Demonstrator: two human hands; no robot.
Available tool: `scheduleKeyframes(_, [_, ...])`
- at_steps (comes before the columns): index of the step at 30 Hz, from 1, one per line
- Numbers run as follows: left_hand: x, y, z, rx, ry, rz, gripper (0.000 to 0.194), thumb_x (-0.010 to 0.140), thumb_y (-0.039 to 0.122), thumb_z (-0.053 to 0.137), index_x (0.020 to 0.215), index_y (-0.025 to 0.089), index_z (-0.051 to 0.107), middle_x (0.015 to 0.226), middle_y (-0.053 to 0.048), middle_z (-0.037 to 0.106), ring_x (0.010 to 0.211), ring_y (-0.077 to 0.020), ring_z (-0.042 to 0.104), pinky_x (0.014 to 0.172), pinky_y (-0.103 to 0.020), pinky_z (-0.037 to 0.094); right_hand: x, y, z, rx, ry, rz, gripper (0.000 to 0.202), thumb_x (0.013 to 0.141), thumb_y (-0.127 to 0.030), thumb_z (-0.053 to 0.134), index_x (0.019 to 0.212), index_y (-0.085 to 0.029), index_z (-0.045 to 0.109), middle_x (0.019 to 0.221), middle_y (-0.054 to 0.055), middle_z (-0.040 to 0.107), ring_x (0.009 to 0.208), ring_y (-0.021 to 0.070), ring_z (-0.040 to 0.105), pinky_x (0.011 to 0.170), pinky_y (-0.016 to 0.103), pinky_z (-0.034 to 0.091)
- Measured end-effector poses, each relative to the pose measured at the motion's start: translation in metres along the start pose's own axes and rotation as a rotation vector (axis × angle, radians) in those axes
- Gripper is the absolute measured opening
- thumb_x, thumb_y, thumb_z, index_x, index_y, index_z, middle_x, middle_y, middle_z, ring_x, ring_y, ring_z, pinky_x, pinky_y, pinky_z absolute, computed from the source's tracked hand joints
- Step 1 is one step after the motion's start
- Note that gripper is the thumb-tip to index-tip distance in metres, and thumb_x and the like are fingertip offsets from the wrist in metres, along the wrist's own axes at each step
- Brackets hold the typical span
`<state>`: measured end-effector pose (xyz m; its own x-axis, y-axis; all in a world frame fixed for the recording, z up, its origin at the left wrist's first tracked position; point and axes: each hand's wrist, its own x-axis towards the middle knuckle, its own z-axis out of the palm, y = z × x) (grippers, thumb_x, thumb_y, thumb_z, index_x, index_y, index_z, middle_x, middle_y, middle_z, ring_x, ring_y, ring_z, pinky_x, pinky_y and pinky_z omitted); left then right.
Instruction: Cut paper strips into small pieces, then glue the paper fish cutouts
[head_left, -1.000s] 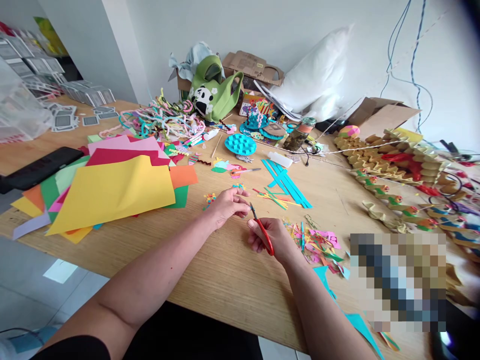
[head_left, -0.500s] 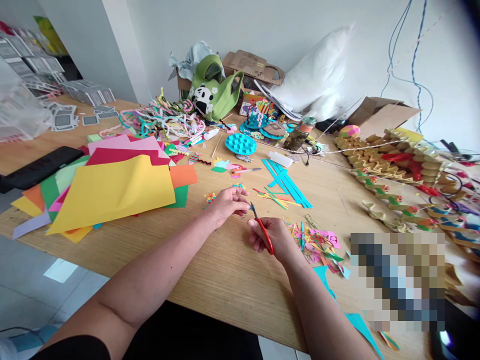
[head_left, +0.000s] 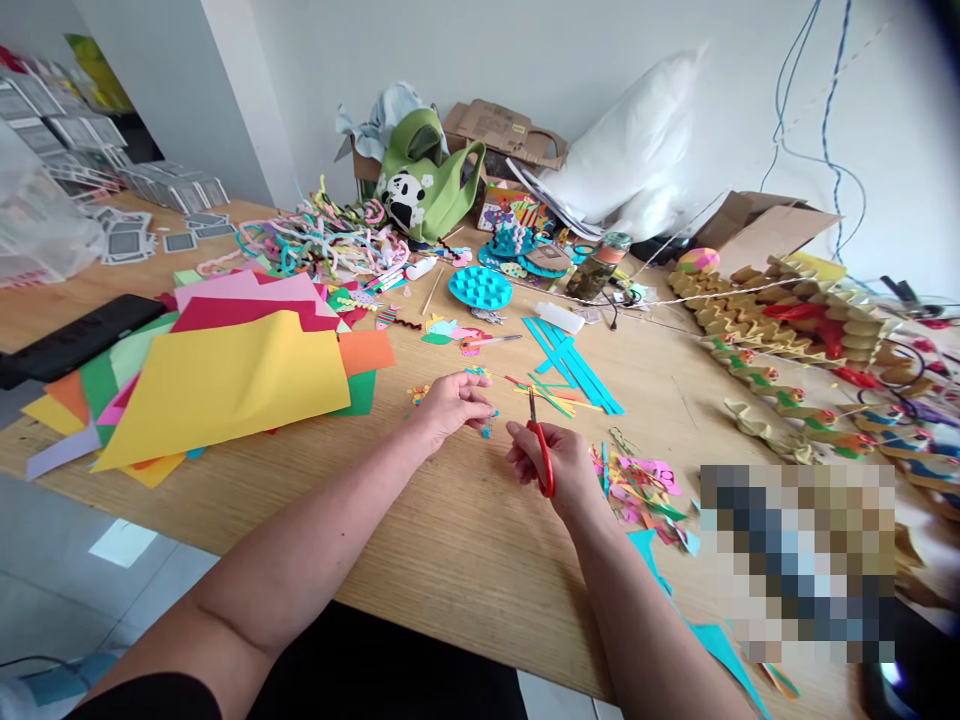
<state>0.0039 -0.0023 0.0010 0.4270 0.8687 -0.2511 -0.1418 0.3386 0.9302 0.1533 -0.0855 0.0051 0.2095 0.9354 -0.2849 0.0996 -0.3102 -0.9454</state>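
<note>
My right hand (head_left: 559,462) grips a pair of red-handled scissors (head_left: 541,455), blades pointing away from me and standing apart from the other hand. To its left, my left hand (head_left: 455,408) has thumb and fingers pinched together, with a tiny bit of blue paper at the tips. Just below those fingertips lie small blue paper bits (head_left: 486,432). Beyond the hands are thin coloured paper strips (head_left: 562,398) and longer blue strips (head_left: 574,365). Small coloured paper pieces (head_left: 417,395) sit beside my left wrist.
Coloured paper sheets (head_left: 247,390) are stacked on the left, near a black phone-like object (head_left: 82,335). Paper scraps (head_left: 645,490) lie right of my right hand. Farther back are a blue bumpy oval piece (head_left: 480,288), a glue bottle (head_left: 560,318), a green panda bag (head_left: 427,185) and egg-carton pieces (head_left: 750,320).
The scissors in my right hand have moved right, away from my left fingertips, and now point more upright. Blue bits show below my left hand, which has barely moved.
</note>
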Motion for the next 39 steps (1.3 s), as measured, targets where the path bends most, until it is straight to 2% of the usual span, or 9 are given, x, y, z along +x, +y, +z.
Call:
scheduleKeyframes(6, [-0.004, -0.001, 0.005, 0.056, -0.068, 0.002, 0.044, 0.065, 0.001, 0.069, 0.107, 0.01, 0.059, 0.065, 0.001, 0.065, 0.054, -0.0089, 0.058, 0.057, -0.023, 0.045, 0.001, 0.0, 0.0, 0.025, 0.066, -0.106, 0.034, 0.062, -0.043, 0.08, 0.069, -0.015, 0.061, 0.059, 0.003, 0.064, 0.05, 0.0133, 0.056, 0.048, 0.024, 0.045])
scheduleKeyframes(11, [-0.007, -0.003, 0.008, 0.116, -0.096, 0.018, 0.044, 0.065, 0.0, 0.068, 0.108, 0.009, 0.059, 0.062, 0.002, 0.065, 0.054, -0.0081, 0.056, 0.058, -0.022, 0.042, 0.005, 0.006, -0.001, -0.005, 0.088, -0.176, 0.03, 0.064, -0.037, 0.078, 0.076, -0.016, 0.061, 0.063, 0.002, 0.064, 0.058, 0.015, 0.057, 0.055, 0.026, 0.043])
scheduleKeyframes(24, [-0.009, 0.0, 0.009, 0.147, -0.125, -0.006, 0.039, 0.07, 0.006, 0.068, 0.107, 0.008, 0.059, 0.063, 0.001, 0.064, 0.052, -0.0084, 0.055, 0.056, -0.023, 0.043, 0.008, 0.01, -0.002, -0.042, 0.098, -0.19, 0.029, 0.063, -0.036, 0.075, 0.078, -0.017, 0.06, 0.063, -0.001, 0.059, 0.058, 0.0152, 0.054, 0.055, 0.027, 0.04])
scheduleKeyframes(28, [-0.009, -0.002, 0.011, 0.163, -0.146, 0.017, 0.041, 0.067, 0.002, 0.067, 0.107, 0.009, 0.06, 0.062, 0.002, 0.061, 0.053, -0.0076, 0.054, 0.057, -0.023, 0.043, 0.006, 0.008, 0.0, -0.048, 0.08, -0.17, 0.031, 0.06, -0.038, 0.077, 0.075, -0.017, 0.059, 0.061, -0.001, 0.059, 0.056, 0.0147, 0.054, 0.054, 0.027, 0.04])
scheduleKeyframes(30, [-0.007, 0.0, 0.006, 0.174, -0.148, 0.026, 0.041, 0.067, 0.002, 0.067, 0.106, 0.009, 0.06, 0.061, 0.003, 0.061, 0.052, -0.0075, 0.054, 0.057, -0.023, 0.043, 0.005, 0.005, 0.001, -0.037, 0.075, -0.16, 0.031, 0.06, -0.039, 0.077, 0.074, -0.017, 0.059, 0.06, 0.0, 0.06, 0.056, 0.0147, 0.054, 0.053, 0.026, 0.041])
scheduleKeyframes(33, [-0.002, 0.011, -0.012, 0.206, -0.109, 0.011, 0.039, 0.067, 0.004, 0.068, 0.104, 0.011, 0.061, 0.062, 0.004, 0.06, 0.05, -0.0068, 0.053, 0.054, -0.022, 0.043, 0.004, 0.002, 0.001, -0.033, 0.092, -0.152, 0.031, 0.063, -0.04, 0.075, 0.075, -0.017, 0.06, 0.061, 0.002, 0.062, 0.056, 0.015, 0.056, 0.052, 0.026, 0.042])
scheduleKeyframes(36, [0.004, 0.024, -0.038, 0.317, -0.027, -0.054, 0.037, 0.066, 0.005, 0.068, 0.101, 0.011, 0.062, 0.063, 0.002, 0.062, 0.049, -0.008, 0.054, 0.05, -0.021, 0.041, 0.004, 0.003, 0.0, -0.06, 0.111, -0.164, 0.029, 0.065, -0.041, 0.073, 0.074, -0.017, 0.06, 0.061, 0.002, 0.062, 0.057, 0.0158, 0.057, 0.052, 0.026, 0.042])
scheduleKeyframes(39, [0.009, 0.031, -0.058, 0.497, 0.083, -0.063, 0.034, 0.064, 0.003, 0.067, 0.096, 0.011, 0.062, 0.061, 0.002, 0.062, 0.049, -0.0089, 0.054, 0.048, -0.02, 0.039, 0.005, 0.003, 0.0, -0.083, 0.134, -0.151, 0.028, 0.067, -0.041, 0.071, 0.075, -0.017, 0.06, 0.062, 0.003, 0.062, 0.059, 0.0166, 0.058, 0.051, 0.026, 0.042])
